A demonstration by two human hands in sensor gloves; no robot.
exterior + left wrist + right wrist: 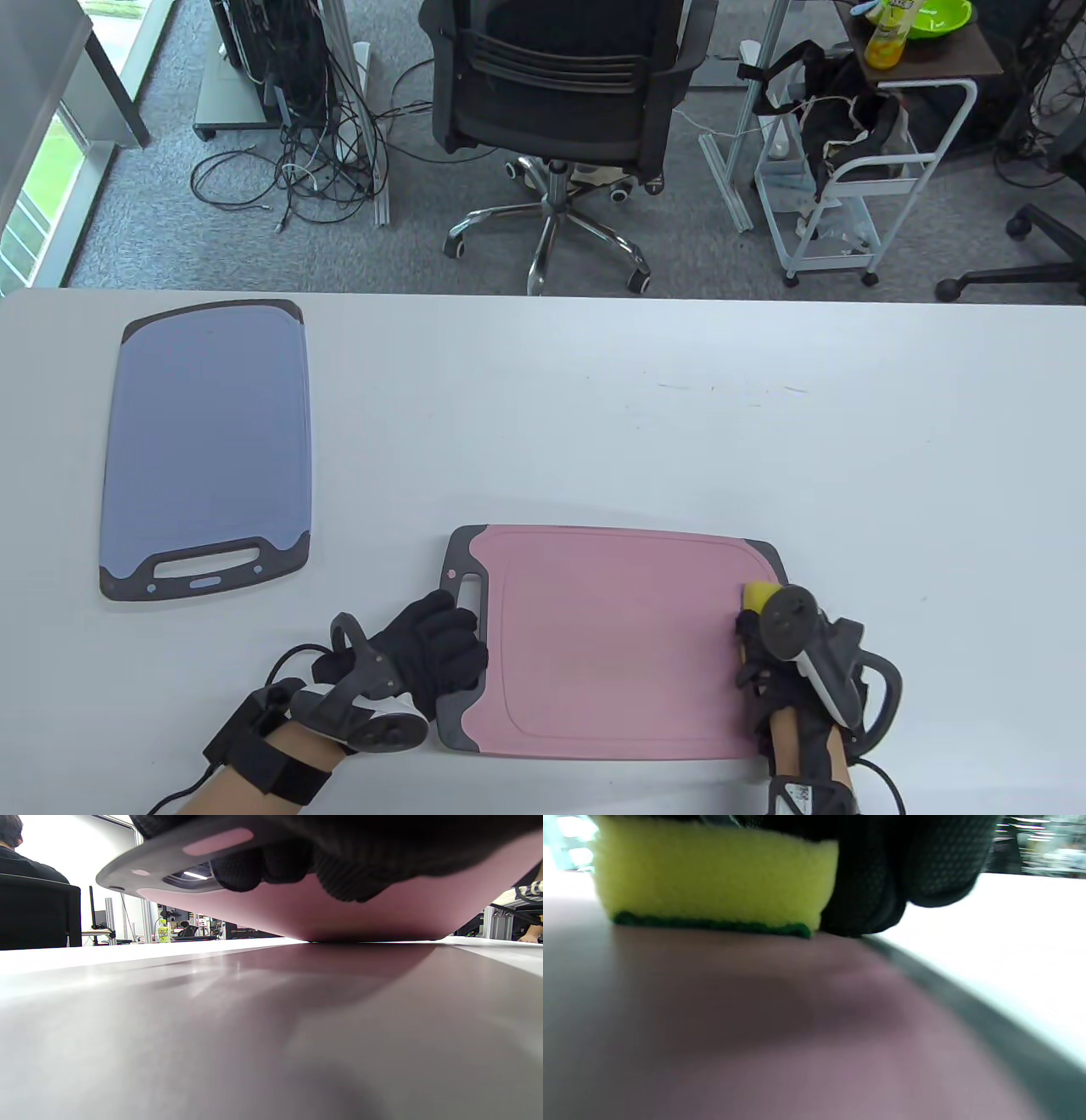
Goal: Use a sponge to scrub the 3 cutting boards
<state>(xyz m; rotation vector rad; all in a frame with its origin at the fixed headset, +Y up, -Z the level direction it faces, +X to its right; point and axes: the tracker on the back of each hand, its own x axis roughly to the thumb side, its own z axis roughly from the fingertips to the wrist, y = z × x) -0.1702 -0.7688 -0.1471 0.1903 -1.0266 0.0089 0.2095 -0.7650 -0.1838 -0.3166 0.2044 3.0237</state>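
A pink cutting board (pixel 611 645) with grey ends lies near the table's front edge. My left hand (pixel 433 645) grips its left grey end by the handle slot. In the left wrist view my fingers (pixel 288 866) curl under that end, and the pink board (pixel 339 916) is tilted up off the table on this side. My right hand (pixel 751 624) holds a yellow sponge (pixel 758 594) at the board's right end. The sponge (pixel 712 878) sits green side down on the pink board (pixel 755 1018), with my fingers (pixel 895 870) beside it. A blue cutting board (pixel 208 441) lies flat at the table's left.
Bare white table (pixel 645 424) stretches behind and to the right of the pink board. Beyond the far edge stand an office chair (pixel 556 85), a white cart (pixel 848 170) and tangled cables (pixel 314 161). A person (pixel 17 853) sits far off in the left wrist view.
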